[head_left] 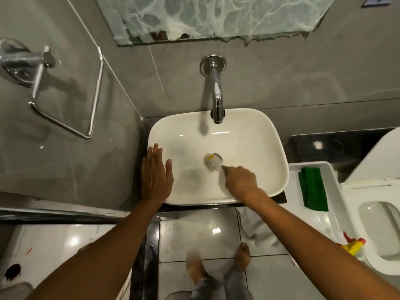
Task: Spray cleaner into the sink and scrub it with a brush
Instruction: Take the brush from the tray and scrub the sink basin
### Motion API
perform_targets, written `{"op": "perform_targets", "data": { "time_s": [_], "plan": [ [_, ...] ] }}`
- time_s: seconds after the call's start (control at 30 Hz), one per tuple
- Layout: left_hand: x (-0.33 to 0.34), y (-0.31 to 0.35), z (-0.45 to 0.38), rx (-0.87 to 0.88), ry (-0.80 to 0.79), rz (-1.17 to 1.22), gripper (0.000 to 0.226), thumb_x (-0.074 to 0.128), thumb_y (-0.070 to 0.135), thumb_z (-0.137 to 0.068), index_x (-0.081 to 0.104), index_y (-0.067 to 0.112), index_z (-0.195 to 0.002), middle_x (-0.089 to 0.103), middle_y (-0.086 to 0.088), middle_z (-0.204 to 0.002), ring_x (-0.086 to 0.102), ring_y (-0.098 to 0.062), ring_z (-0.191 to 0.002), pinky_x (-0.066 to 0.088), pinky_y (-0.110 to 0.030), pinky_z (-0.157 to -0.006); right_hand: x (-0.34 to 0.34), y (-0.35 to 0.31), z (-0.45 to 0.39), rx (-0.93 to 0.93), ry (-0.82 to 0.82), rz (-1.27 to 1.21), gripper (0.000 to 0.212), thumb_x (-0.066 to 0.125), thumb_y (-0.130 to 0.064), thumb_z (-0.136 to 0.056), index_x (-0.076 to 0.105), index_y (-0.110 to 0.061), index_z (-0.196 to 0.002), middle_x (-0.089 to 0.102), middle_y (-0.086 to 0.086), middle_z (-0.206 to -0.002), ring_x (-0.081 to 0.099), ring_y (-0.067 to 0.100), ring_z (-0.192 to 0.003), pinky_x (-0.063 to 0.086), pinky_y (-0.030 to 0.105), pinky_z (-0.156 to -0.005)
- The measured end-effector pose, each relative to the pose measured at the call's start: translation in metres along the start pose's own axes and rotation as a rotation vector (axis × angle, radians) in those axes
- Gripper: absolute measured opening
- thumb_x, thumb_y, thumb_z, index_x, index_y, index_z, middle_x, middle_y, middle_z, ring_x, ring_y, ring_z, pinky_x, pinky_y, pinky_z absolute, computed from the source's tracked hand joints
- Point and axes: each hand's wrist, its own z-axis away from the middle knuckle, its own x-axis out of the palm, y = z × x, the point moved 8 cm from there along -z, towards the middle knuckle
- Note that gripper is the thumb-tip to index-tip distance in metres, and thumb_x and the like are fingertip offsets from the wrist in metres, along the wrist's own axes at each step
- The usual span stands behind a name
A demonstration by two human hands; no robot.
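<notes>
The right hand (239, 180) grips the brush (213, 163) handle; the bristle head sits on the sink (270, 135) floor at the drain, ahead and left of that hand, long axis diagonal. The left hand (155, 174) rests flat, fingers spread, on the left rim

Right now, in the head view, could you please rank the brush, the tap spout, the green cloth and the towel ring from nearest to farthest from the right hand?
1. Brush: held in the right hand, in the basin.
2. Tap spout: above, at the sink's back.
3. Green cloth: right, in the tray; close to the spout's rank.
4. Towel ring: far left wall.
</notes>
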Motion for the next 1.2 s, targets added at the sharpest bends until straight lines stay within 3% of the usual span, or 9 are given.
{"op": "perform_targets", "data": {
  "time_s": [0.1,0.23,0.33,0.47,0.6,0.73,0.9,1.1,1.2],
  "plan": [
    [-0.002,0.0,-0.001,-0.011,0.009,0.007,0.05,0.046,0.027,-0.112,0.045,0.007,-0.157,0.038,-0.011,-0.172,0.029,-0.031,-0.164,0.03,-0.054,-0.131,-0.029,0.033,-0.021,0.194,0.153,-0.084,0.043,0.041,-0.029,-0.105,0.059,-0.027,-0.144,0.069,0.013,-0.131,0.066,0.037,-0.121,0.051,0.044,-0.1],
    [-0.003,0.003,-0.001,-0.002,-0.006,0.011,0.048,0.048,0.023,-0.111,0.047,0.004,-0.156,0.04,-0.013,-0.171,0.031,-0.032,-0.163,0.035,-0.055,-0.129,0.018,-0.034,-0.008,-0.146,-0.137,-0.135,0.04,0.044,-0.037,-0.106,0.061,-0.037,-0.142,0.07,0.009,-0.136,0.065,0.036,-0.124,0.052,0.042,-0.103],
    [-0.003,0.002,-0.001,-0.008,0.003,0.027,0.05,0.045,0.024,-0.111,0.047,0.003,-0.156,0.038,-0.014,-0.172,0.032,-0.033,-0.162,0.036,-0.055,-0.128,-0.021,-0.003,-0.038,0.091,0.149,-0.293,0.04,0.046,-0.032,-0.106,0.063,-0.033,-0.142,0.071,0.013,-0.134,0.066,0.039,-0.123,0.051,0.043,-0.104],
    [-0.003,0.001,-0.002,-0.013,0.009,0.075,0.05,0.044,0.025,-0.111,0.048,0.004,-0.156,0.039,-0.013,-0.171,0.037,-0.033,-0.16,0.039,-0.055,-0.126,0.008,-0.049,-0.022,-0.131,-0.087,-0.178,0.043,0.049,-0.037,-0.104,0.056,-0.041,-0.146,0.07,0.011,-0.133,0.067,0.038,-0.119,0.053,0.041,-0.098],
    [-0.005,0.004,-0.001,-0.033,0.012,0.079,0.052,0.041,0.028,-0.11,0.048,0.003,-0.156,0.041,-0.014,-0.17,0.039,-0.033,-0.159,0.041,-0.055,-0.125,-0.026,-0.01,-0.056,0.056,0.076,-0.261,0.043,0.044,-0.035,-0.106,0.059,-0.036,-0.146,0.069,0.013,-0.136,0.064,0.037,-0.125,0.05,0.041,-0.102],
    [-0.005,0.004,-0.003,-0.01,0.023,0.054,0.051,0.043,0.026,-0.109,0.052,0.0,-0.152,0.045,-0.017,-0.167,0.042,-0.035,-0.157,0.044,-0.057,-0.123,0.005,-0.045,-0.022,-0.301,-0.155,0.008,0.041,0.045,-0.041,-0.107,0.056,-0.043,-0.146,0.068,0.007,-0.138,0.066,0.035,-0.124,0.052,0.039,-0.099],
    [-0.005,0.004,-0.003,-0.007,0.04,0.042,0.048,0.046,0.023,-0.108,0.055,-0.003,-0.148,0.047,-0.019,-0.165,0.046,-0.038,-0.154,0.045,-0.053,-0.122,-0.067,0.057,-0.048,0.254,0.141,-0.153,0.042,0.045,-0.033,-0.106,0.062,-0.032,-0.144,0.069,0.012,-0.133,0.066,0.035,-0.122,0.051,0.041,-0.102],
    [-0.008,0.007,-0.002,-0.033,0.028,0.068,0.05,0.043,0.024,-0.108,0.055,-0.004,-0.148,0.045,-0.019,-0.166,0.046,-0.038,-0.154,0.043,-0.051,-0.124,-0.015,0.01,0.002,0.062,-0.054,0.071,0.034,0.051,-0.023,-0.102,0.066,-0.017,-0.132,0.071,0.008,-0.126,0.071,0.029,-0.116,0.055,0.035,-0.091],
    [-0.009,0.008,-0.003,-0.04,0.019,0.067,0.05,0.043,0.024,-0.108,0.055,-0.004,-0.148,0.045,-0.02,-0.166,0.046,-0.039,-0.153,0.044,-0.052,-0.124,-0.049,0.051,-0.012,0.234,0.006,-0.011,0.034,0.049,-0.024,-0.103,0.064,-0.011,-0.13,0.069,0.013,-0.128,0.067,0.034,-0.118,0.052,0.039,-0.095]
  ]
}}
